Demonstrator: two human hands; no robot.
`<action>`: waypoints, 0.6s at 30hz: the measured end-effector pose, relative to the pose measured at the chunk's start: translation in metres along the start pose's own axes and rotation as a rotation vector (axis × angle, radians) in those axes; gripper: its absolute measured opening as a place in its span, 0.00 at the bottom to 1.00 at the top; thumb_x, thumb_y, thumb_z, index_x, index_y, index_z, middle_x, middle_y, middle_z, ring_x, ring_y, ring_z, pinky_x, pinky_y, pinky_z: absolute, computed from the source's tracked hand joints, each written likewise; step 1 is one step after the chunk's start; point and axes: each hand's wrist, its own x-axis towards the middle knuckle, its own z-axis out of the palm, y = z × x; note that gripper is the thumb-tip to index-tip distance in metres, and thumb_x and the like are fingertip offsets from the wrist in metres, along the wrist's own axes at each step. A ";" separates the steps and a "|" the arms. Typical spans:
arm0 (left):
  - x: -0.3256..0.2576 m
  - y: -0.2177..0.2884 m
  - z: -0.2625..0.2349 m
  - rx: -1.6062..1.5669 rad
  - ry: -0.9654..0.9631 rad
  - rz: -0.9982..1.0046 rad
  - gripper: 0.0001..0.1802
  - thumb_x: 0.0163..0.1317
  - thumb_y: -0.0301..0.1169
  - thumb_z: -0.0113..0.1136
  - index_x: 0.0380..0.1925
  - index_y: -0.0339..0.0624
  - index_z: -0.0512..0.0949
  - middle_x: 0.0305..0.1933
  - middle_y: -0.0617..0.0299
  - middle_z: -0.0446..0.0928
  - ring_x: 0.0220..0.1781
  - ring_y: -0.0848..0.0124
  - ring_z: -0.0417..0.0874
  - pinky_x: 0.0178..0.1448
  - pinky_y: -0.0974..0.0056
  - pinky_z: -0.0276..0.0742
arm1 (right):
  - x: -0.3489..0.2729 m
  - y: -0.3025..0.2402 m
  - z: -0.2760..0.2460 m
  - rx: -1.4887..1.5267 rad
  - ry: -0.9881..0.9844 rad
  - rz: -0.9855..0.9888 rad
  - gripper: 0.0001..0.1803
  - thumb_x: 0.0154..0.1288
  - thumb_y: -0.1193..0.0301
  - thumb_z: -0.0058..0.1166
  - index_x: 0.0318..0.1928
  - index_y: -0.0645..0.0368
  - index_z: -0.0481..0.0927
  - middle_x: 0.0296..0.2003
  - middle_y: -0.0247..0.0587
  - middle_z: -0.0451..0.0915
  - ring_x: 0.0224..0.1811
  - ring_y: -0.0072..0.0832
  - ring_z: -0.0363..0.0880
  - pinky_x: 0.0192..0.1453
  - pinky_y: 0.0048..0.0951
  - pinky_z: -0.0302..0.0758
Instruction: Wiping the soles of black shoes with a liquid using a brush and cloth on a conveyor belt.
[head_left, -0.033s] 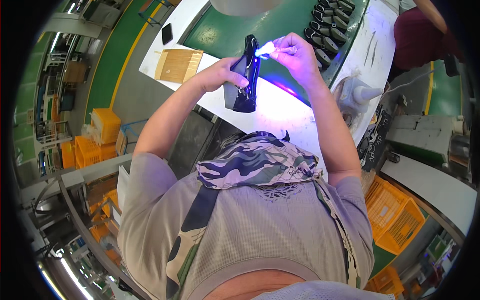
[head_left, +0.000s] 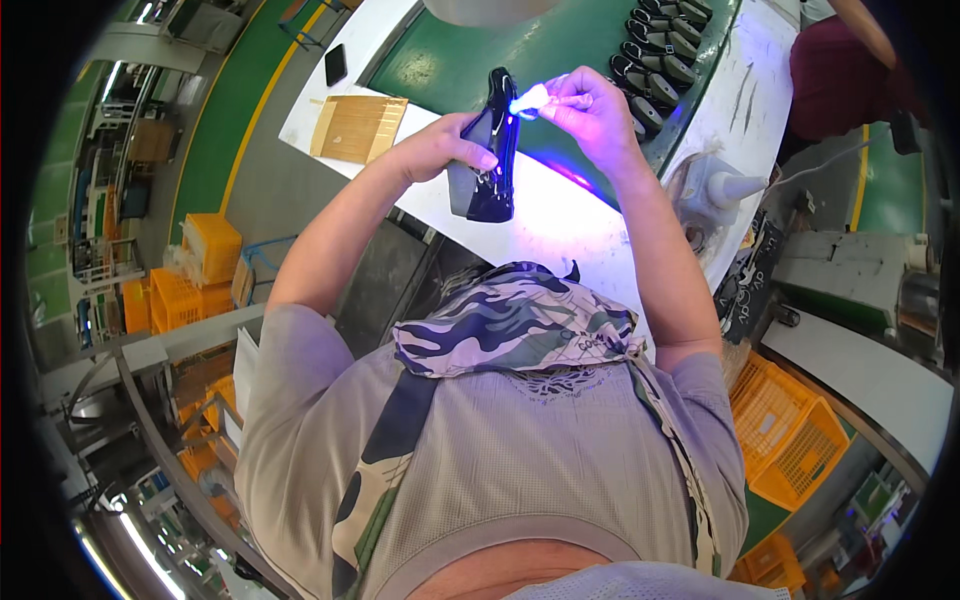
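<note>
My left hand [head_left: 445, 150] is closed around a glossy black shoe [head_left: 497, 165] with a grey side facing left, the thumb pressed on its side. The shoe is held roughly upright above the front edge of the table. My right hand [head_left: 597, 118] pinches a small brush-like tool [head_left: 535, 101] by its thin handle. Its head glows bright white and violet and meets the upper right edge of the shoe; the glare hides its exact shape.
A white table [head_left: 545, 235] borders a green belt [head_left: 430, 65], where several black shoes [head_left: 655, 70] stand in a row. A white-nozzled bottle [head_left: 735, 188], brown board [head_left: 358, 130] and phone [head_left: 335, 65] lie around. Orange crates [head_left: 790, 425] flank me. Another person [head_left: 835, 70] is at far right.
</note>
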 end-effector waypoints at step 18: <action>-0.019 -0.044 0.031 -0.519 0.128 -0.046 0.23 0.58 0.34 0.64 0.51 0.34 0.74 0.43 0.55 0.81 0.43 0.65 0.84 0.55 0.59 0.80 | -0.061 -0.016 0.004 0.119 -0.247 0.102 0.12 0.55 0.82 0.63 0.30 0.60 0.70 0.35 0.42 0.79 0.39 0.24 0.77 0.46 0.26 0.74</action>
